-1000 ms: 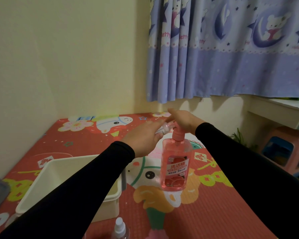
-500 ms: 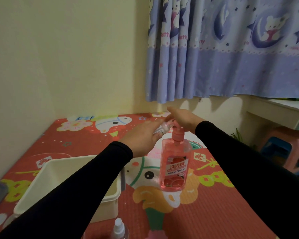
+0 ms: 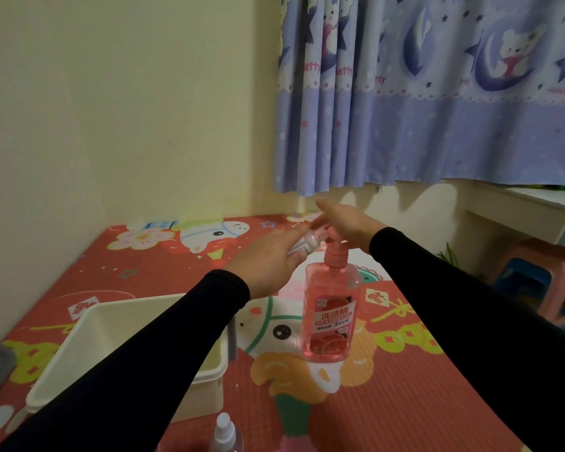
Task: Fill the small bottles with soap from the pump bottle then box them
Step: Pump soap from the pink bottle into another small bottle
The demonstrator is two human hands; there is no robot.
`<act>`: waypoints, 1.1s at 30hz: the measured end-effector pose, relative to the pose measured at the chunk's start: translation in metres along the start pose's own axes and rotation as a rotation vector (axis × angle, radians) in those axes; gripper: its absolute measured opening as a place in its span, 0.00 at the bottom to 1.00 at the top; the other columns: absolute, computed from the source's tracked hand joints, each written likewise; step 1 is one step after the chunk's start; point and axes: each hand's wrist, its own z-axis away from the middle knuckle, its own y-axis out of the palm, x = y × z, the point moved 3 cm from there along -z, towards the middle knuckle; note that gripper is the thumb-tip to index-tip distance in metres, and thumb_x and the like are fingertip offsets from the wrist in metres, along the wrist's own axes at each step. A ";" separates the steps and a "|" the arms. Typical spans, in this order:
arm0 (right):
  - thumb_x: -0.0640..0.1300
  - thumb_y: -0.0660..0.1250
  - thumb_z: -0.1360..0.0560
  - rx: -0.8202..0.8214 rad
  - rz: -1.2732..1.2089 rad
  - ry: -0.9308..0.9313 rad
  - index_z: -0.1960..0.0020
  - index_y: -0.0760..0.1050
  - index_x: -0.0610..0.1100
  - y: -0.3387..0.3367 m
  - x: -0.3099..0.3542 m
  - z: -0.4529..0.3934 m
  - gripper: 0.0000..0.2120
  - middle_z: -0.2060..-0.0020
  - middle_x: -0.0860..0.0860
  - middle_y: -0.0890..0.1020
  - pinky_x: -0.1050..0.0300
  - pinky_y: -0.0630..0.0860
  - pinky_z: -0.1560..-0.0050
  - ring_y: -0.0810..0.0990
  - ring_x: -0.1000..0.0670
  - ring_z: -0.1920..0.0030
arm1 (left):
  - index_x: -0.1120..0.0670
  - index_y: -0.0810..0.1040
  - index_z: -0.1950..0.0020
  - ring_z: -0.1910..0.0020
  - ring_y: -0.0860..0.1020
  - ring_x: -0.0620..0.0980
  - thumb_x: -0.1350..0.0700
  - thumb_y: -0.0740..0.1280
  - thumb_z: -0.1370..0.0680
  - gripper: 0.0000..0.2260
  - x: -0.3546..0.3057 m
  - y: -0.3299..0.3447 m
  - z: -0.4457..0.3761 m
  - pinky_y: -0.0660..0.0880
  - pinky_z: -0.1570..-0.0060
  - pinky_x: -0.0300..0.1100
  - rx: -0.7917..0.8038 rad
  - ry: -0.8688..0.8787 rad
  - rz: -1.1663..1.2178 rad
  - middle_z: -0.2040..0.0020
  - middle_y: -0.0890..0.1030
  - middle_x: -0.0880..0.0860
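Head view: I see almost no change; my right hand (image 3: 343, 223) still presses the pump bottle (image 3: 331, 308) with flat fingers, left hand (image 3: 268, 262) holding the small bottle (image 3: 304, 244) at its spout, filling continues.

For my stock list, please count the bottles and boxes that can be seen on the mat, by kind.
Pump bottle: 1
Small bottles: 2, one in the left hand, one at the bottom edge
Box: 1
Total: 4
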 end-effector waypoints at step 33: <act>0.59 0.50 0.19 -0.018 -0.037 0.006 0.46 0.80 0.39 0.003 -0.008 -0.007 0.28 0.68 0.49 0.79 0.60 0.65 0.68 0.75 0.55 0.72 | 0.46 0.59 0.24 0.31 0.67 0.52 0.51 0.57 0.17 0.21 0.002 0.004 0.005 0.64 0.40 0.41 0.000 0.000 0.030 0.29 0.70 0.51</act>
